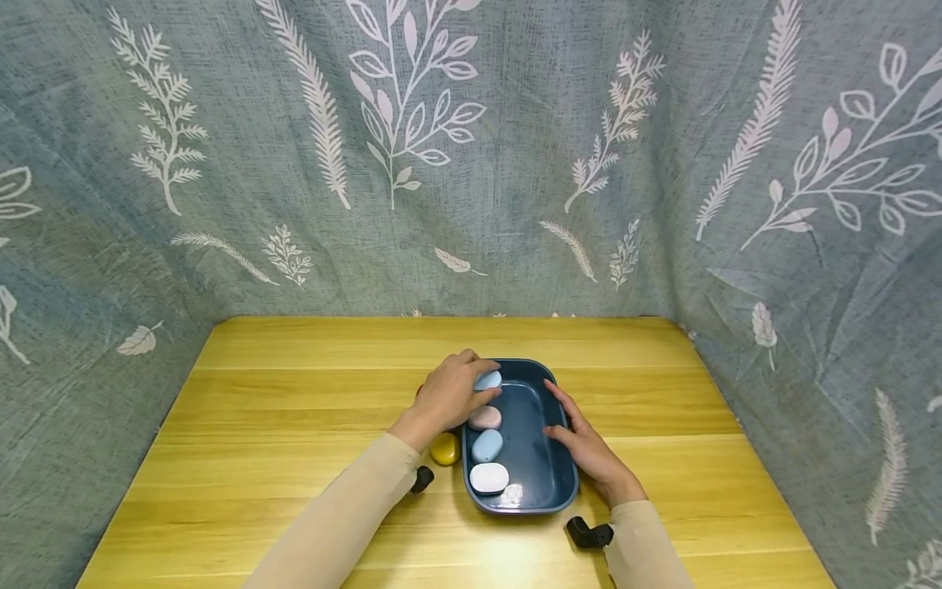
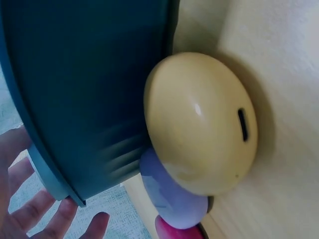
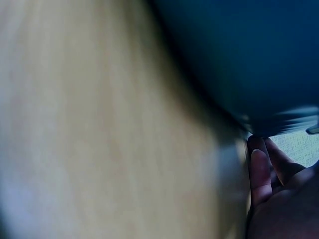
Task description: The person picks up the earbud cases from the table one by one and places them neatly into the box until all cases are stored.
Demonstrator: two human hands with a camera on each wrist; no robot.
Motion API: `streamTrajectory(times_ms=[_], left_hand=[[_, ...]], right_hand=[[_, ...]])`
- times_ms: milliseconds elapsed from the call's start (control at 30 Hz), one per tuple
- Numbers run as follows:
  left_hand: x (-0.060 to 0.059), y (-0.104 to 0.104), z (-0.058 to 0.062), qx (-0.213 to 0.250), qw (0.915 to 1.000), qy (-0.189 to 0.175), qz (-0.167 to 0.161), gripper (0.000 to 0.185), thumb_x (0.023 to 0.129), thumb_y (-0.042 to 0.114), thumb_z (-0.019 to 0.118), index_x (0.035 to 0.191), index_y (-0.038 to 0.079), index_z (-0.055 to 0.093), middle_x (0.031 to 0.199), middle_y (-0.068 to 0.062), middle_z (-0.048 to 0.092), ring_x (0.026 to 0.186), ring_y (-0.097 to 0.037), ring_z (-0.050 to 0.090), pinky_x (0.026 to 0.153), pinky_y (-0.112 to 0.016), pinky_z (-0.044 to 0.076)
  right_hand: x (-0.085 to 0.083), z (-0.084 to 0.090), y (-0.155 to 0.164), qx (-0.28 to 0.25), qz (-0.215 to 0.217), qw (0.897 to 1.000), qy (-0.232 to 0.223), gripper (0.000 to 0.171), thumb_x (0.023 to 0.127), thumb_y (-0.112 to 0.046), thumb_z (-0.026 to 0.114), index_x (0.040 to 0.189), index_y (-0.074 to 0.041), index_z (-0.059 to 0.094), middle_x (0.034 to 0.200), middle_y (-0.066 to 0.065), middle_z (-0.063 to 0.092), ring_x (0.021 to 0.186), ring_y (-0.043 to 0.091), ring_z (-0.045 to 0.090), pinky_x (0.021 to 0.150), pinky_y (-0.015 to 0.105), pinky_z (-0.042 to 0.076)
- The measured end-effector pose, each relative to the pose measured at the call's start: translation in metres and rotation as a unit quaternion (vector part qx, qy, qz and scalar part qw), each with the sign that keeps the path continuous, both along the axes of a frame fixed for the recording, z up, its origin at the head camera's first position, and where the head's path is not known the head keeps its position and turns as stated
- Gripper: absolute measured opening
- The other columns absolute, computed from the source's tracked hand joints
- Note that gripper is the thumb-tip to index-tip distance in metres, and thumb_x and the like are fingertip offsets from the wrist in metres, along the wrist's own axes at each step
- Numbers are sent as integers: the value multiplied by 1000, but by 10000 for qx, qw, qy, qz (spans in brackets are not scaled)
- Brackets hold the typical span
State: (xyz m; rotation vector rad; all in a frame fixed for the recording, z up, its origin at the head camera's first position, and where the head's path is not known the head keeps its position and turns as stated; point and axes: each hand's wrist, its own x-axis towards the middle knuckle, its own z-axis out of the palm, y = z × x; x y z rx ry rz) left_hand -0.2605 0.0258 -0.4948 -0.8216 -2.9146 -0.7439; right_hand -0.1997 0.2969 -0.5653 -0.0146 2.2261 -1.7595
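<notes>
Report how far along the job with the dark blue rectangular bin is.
Looks done: a pale pink oval, a light blue oval and a white oval lying inside the bin.
In hand: a second light blue oval, pinched in the left hand near the far left corner.
Probably remaining: a glossy yellow oval, a purple oval and a partly hidden red-pink piece outside it.

The person's left forearm, in a cream long sleeve, reaches forward and inward; the bare left hand is back upward, its thumb and index finger bent in a pinch. The similarly sleeved right forearm angles inward, the bare right hand's thumb and index finger spread apart.
</notes>
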Motion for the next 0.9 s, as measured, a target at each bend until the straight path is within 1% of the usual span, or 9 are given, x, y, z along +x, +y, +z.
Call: streamTrajectory(times_ms=[100,233,400,567,700,900], left_hand=[[-1,2,-1,-29,10000,8,-59,47,98,43,70,142,27,64,123,-3,64,106,-25,63,84,-39,57],[-2,5,-2,-169,9998,28,-85,46,99,46,69,141,27,65,124,-2,64,106,-24,62,84,-38,57],[-3,8,-4,-349,9994,-18,-76,46,99,48,67,140,29,65,127,-2,63,108,-23,62,89,-37,56],[-3,11,-6,-299,9995,-47,-113,44,99,44,69,139,27,66,127,-3,63,107,-24,61,92,-38,56],[-2,12,-7,-379,9992,-23,-115,43,99,43,69,139,26,66,126,-3,63,106,-24,61,91,-37,56],[-1,15,-8,-601,9981,91,-109,42,99,44,68,137,25,67,127,-1,66,111,-24,63,94,-37,57]], right_hand=[[0,0,0,-6,11,10000,3,74,101,-19,59,159,-52,26,175,0,1,161,36,5,124,64,20],[0,0,0,-24,18,10000,-1,74,102,-19,59,159,-51,26,175,0,1,161,37,6,124,64,21],[1,0,0,-35,44,10000,0,74,102,-19,59,160,-51,25,175,1,0,161,37,6,123,64,22],[0,0,0,-40,47,10000,19,74,102,-18,58,160,-51,25,175,2,1,161,37,6,123,63,23],[0,0,0,-31,62,10000,30,74,102,-18,58,160,-51,25,175,2,1,161,37,7,122,62,23],[1,0,0,-31,63,10000,16,74,102,-18,58,160,-51,25,175,2,0,161,37,5,123,64,22]])
